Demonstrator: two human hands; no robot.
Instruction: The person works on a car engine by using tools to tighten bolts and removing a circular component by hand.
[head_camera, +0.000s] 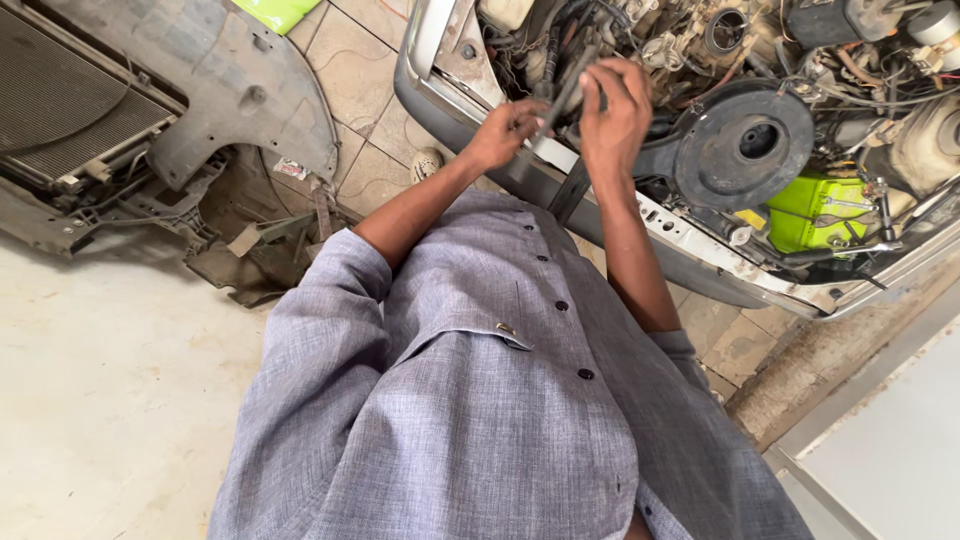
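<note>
Left hand (508, 130): at 12 o'clock, fingers closed round the lower end of a dark bar-shaped tool (568, 88).
Right hand (614, 112): just beside the left, fingers curled over the tool's upper part.
Tool position: tilted, over the front edge of the open engine bay (760, 140).
Engine bay: 1 to 2 o'clock; round black housing (745, 150), green box (815, 212) beside it.
Floor (110, 400): pale concrete at 8 o'clock; stone tiles (360, 70) at 11 o'clock.
Removed parts: radiator and grey undertray (235, 90) lying at 10 o'clock.
</note>
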